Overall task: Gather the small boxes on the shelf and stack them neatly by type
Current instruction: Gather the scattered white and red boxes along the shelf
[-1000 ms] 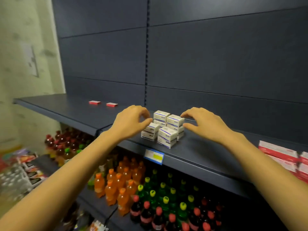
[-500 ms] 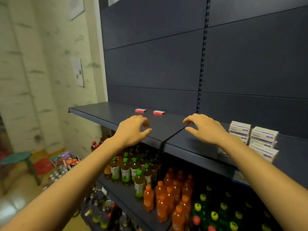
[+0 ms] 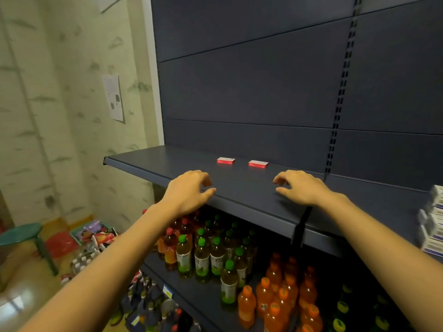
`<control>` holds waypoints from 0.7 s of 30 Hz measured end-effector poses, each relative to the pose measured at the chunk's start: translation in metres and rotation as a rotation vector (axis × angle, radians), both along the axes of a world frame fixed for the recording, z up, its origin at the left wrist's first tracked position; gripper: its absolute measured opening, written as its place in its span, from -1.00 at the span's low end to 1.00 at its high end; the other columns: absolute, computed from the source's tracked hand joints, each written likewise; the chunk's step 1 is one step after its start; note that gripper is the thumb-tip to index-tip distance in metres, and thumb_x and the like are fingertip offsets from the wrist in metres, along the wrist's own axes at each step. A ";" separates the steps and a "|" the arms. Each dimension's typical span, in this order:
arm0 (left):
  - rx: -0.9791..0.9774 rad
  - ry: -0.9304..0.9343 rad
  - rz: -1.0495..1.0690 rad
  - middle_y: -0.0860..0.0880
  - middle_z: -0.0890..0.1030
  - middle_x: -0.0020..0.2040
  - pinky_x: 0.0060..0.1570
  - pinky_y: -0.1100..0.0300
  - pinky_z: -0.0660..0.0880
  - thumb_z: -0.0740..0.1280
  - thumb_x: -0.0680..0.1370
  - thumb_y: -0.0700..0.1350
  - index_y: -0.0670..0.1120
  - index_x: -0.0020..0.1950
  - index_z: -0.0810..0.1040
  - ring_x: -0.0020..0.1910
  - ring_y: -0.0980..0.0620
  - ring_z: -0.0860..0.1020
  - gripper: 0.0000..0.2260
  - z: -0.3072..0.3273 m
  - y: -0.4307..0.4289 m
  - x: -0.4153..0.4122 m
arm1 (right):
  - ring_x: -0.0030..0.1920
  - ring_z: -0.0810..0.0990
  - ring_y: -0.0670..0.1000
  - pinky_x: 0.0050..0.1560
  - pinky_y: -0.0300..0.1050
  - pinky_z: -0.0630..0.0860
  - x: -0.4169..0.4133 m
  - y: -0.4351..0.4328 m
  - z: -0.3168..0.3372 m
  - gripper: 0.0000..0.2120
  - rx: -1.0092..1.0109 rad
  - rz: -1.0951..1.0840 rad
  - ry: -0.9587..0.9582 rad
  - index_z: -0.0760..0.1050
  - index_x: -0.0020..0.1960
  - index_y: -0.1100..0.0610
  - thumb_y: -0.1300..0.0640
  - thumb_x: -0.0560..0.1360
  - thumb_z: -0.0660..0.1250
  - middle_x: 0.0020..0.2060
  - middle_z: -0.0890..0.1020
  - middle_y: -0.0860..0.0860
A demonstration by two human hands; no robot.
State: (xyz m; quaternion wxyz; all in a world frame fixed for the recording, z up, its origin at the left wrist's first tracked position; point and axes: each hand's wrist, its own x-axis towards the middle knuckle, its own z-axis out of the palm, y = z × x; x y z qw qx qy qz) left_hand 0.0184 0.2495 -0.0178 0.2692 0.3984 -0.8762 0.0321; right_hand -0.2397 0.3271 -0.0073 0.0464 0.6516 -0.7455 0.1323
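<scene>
Two small flat red boxes lie side by side near the back of the dark shelf (image 3: 148, 161): the left red box (image 3: 225, 160) and the right red box (image 3: 258, 163). My left hand (image 3: 188, 191) hovers over the shelf's front edge, fingers loosely curled, holding nothing, just in front of the left red box. My right hand (image 3: 302, 188) hovers above the shelf, also empty with relaxed fingers, in front and to the right of the right red box. A stack of white boxes with purple print (image 3: 434, 226) shows at the far right edge, partly cut off.
Below the shelf stand rows of bottles: green-capped ones (image 3: 203, 255) and orange ones (image 3: 282, 300). A green stool (image 3: 21, 236) and a red basin (image 3: 61, 244) sit on the floor at left, with loose packets beside them. A wall with a paper sheet (image 3: 113, 97) borders the shelf's left end.
The view has swung left along the shelf. The white box stack slid from the centre to the far right edge, and both empty hands left it and now hover before the two red boxes.
</scene>
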 end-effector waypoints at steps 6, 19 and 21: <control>0.025 -0.029 -0.017 -0.01 0.56 0.14 -0.02 0.11 0.43 0.23 0.54 0.08 -0.05 0.12 0.51 0.10 0.00 0.50 -0.73 -0.002 -0.073 -0.012 | 0.20 0.49 0.06 0.13 0.01 0.45 -0.010 -0.075 0.003 -0.68 0.003 -0.068 0.014 0.40 0.29 0.02 0.01 0.55 0.21 0.22 0.51 -0.01; 0.081 0.003 -0.114 0.01 0.56 0.12 -0.10 0.17 0.34 0.26 0.52 0.06 -0.04 0.11 0.51 0.09 -0.01 0.49 -0.75 -0.012 -0.240 -0.067 | 0.21 0.48 0.15 0.23 0.08 0.44 -0.062 -0.215 -0.009 -0.52 0.069 -0.265 -0.114 0.34 0.33 0.20 -0.02 0.51 0.29 0.26 0.45 0.14; 0.092 0.001 -0.128 0.02 0.56 0.11 -0.11 0.18 0.33 0.26 0.52 0.06 -0.04 0.11 0.50 0.07 0.00 0.49 -0.75 -0.014 -0.258 -0.071 | 0.25 0.45 0.17 0.27 0.10 0.41 -0.067 -0.229 -0.015 -0.47 0.072 -0.289 -0.157 0.31 0.34 0.23 -0.03 0.50 0.31 0.31 0.41 0.17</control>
